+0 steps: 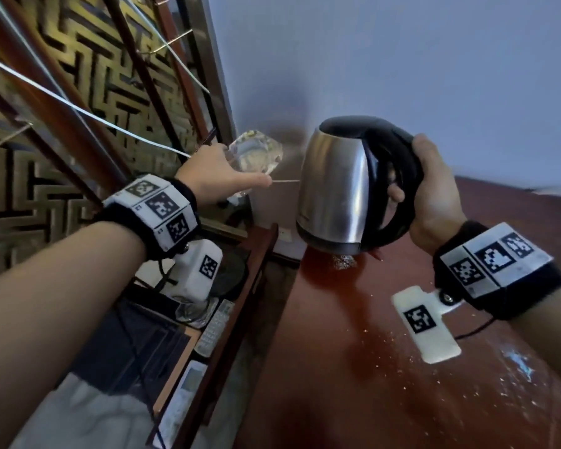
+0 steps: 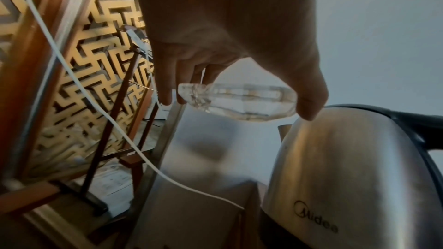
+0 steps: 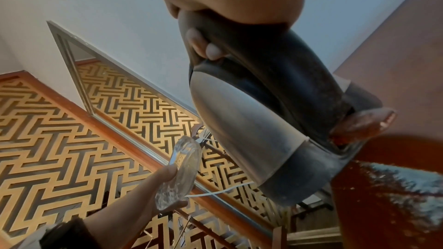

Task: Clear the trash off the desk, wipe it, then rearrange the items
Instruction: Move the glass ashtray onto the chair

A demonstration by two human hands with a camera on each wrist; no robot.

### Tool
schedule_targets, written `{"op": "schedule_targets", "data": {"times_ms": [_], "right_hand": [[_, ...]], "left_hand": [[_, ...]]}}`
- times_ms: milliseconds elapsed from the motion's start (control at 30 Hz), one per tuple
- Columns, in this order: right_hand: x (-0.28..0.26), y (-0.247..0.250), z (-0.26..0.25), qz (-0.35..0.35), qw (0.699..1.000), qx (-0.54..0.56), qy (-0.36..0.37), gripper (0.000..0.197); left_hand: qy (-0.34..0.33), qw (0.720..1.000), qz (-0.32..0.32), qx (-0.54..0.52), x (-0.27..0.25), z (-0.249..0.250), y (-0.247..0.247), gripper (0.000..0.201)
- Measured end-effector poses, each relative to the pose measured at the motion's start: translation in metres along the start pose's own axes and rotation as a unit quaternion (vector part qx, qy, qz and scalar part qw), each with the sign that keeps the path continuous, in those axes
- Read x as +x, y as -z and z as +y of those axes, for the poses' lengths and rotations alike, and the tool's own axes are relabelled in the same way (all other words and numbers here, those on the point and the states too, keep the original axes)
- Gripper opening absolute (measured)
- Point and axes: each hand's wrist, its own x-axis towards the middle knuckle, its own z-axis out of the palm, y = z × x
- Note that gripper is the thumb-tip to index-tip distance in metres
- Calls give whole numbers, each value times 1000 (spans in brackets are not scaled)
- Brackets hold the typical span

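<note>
A steel kettle (image 1: 337, 186) and a clear glass ashtray (image 1: 256, 153) were held up in the air, one in each hand, above the red-brown desk (image 1: 353, 367).

The kettle was gripped by its black handle (image 1: 405, 176) in the right hand (image 1: 434, 196), the fingers curled round it, and was tilted with its base lifted off the desk near the wall (image 1: 402, 59). The ashtray was pinched at its rim by the left hand (image 1: 208, 176), thumb on one side and fingers on the other, and was held on edge just beside the kettle, not touching it. Pale crumbs (image 1: 402, 361) were scattered over the desk top. To the left, a lower shelf (image 1: 240, 286) was seen, with a remote control (image 1: 214, 328) and a glass (image 1: 191, 311) lying on it, and a white cable (image 1: 78, 108) was strung across a gold patterned screen (image 1: 46, 157).
</note>
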Motion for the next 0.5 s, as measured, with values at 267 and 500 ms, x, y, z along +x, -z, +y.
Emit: {"op": "schedule_targets", "data": {"times_ms": [267,500], "right_hand": [[12,-90,23,-38,999,18,-30,36],[13,-172,60,-32,995,-25,-93,45]], "left_hand": [[72,995,1,68,-12,-87,55,84],[107,988,-31,106,-14,-177,106,101]]}}
